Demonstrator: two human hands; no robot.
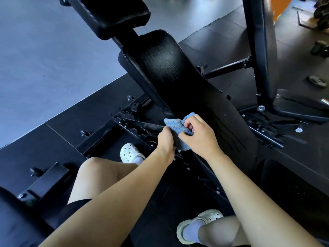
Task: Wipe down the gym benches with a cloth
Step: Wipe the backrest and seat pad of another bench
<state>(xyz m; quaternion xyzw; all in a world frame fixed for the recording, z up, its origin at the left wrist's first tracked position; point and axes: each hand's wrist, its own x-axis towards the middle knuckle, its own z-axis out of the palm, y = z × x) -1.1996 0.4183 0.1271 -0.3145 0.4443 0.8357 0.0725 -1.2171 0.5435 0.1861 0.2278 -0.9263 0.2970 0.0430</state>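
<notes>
A black padded gym bench runs from the upper middle down to the lower right, its long back pad tilted. A crumpled blue cloth is held over the bench's left edge, about halfway down the pad. My left hand grips the cloth's near side from the left. My right hand pinches the cloth's right side with curled fingers. Part of the cloth is hidden between the two hands.
The bench's square seat pad lies at the top. A second black bench stands upright at the right. Black frame rails and bolts spread over the dark rubber floor. Dumbbells lie at the far right. My white clogs stand by the frame.
</notes>
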